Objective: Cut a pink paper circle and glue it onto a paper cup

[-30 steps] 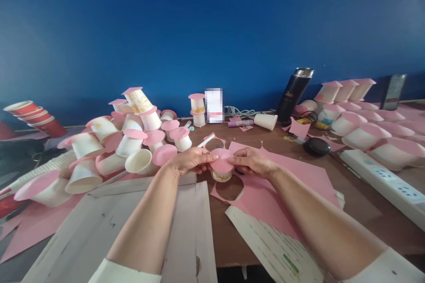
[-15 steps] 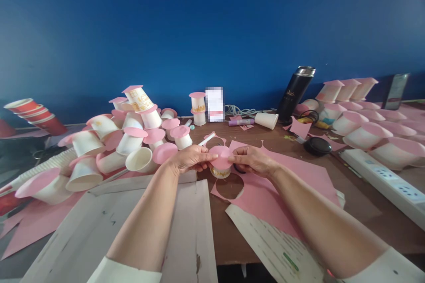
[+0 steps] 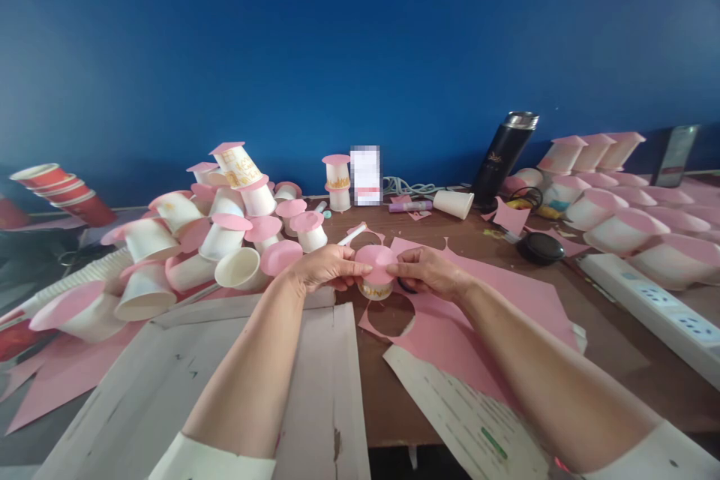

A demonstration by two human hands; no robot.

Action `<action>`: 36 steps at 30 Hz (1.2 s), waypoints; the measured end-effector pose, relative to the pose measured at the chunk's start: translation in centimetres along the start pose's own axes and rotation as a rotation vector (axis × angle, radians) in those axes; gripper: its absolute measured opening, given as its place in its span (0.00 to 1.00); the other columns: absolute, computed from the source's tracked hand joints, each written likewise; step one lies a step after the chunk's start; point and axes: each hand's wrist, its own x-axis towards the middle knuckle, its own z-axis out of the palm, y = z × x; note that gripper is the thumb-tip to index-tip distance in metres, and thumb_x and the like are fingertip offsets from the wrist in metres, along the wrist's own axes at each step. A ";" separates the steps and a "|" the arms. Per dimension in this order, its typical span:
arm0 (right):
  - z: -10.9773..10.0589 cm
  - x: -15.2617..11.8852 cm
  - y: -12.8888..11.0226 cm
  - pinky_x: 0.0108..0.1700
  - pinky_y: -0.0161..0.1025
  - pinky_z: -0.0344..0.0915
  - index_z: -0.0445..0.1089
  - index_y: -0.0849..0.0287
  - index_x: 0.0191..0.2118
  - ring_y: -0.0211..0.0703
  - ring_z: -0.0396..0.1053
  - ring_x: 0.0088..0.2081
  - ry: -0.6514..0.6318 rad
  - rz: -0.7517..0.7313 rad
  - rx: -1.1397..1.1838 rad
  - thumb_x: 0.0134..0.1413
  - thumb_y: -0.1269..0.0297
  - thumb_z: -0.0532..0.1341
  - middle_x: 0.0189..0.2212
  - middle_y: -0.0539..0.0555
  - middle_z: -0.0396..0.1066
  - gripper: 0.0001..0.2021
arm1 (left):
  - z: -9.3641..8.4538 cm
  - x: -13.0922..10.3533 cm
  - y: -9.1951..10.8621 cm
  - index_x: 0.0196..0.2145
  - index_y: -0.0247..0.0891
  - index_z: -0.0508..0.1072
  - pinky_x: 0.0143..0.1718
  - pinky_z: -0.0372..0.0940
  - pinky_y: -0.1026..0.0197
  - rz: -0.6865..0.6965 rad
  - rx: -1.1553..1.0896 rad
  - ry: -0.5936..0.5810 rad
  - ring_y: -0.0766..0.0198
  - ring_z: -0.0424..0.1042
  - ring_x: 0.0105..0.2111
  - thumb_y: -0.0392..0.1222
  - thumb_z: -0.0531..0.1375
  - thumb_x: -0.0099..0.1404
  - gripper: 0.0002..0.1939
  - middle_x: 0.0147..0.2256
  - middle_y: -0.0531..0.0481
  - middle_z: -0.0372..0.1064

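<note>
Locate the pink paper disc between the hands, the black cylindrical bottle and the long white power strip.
Pink paper disc (image 3: 376,258), head view: upper face.
Black cylindrical bottle (image 3: 502,161), head view: side.
Long white power strip (image 3: 675,310), head view: top.

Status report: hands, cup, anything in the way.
Left hand and right hand pinching edges of pink disc. Disc over gold-patterned cup. Pink sheet below right forearm, no obstruction seen.

Head view — forward, down, close over table (image 3: 394,405)
</note>
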 end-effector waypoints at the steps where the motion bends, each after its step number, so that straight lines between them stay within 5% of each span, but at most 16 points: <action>1: 0.0 0.0 0.0 0.19 0.33 0.38 0.58 0.59 0.20 0.27 0.46 0.15 -0.002 -0.001 -0.001 0.43 0.49 0.67 0.13 0.43 0.57 0.22 | 0.0 0.0 0.0 0.29 0.34 0.69 0.25 0.56 0.67 0.001 -0.001 -0.001 0.70 0.65 0.26 0.50 0.70 0.44 0.21 0.29 0.49 0.71; 14: 0.2 0.2 0.1 0.18 0.33 0.37 0.60 0.59 0.21 0.27 0.45 0.15 0.012 -0.038 0.067 0.43 0.48 0.67 0.12 0.42 0.54 0.21 | 0.3 -0.2 0.3 0.29 0.34 0.70 0.25 0.56 0.66 -0.004 0.012 0.021 0.69 0.65 0.26 0.57 0.69 0.44 0.24 0.26 0.50 0.68; 28: 0.6 0.4 0.2 0.16 0.31 0.38 0.58 0.58 0.24 0.27 0.47 0.14 0.113 -0.052 0.176 0.47 0.46 0.65 0.14 0.43 0.57 0.22 | 0.8 0.2 0.1 0.35 0.37 0.71 0.24 0.56 0.66 0.089 -0.029 0.210 0.67 0.63 0.29 0.65 0.64 0.48 0.29 0.28 0.51 0.65; 36: 0.7 1.1 0.9 0.16 0.30 0.42 0.59 0.57 0.27 0.28 0.48 0.14 0.191 -0.097 0.265 0.47 0.46 0.64 0.15 0.42 0.56 0.20 | 1.3 1.2 -0.5 0.35 0.37 0.69 0.23 0.55 0.67 0.093 -0.151 0.244 0.68 0.62 0.28 0.61 0.66 0.49 0.26 0.26 0.52 0.63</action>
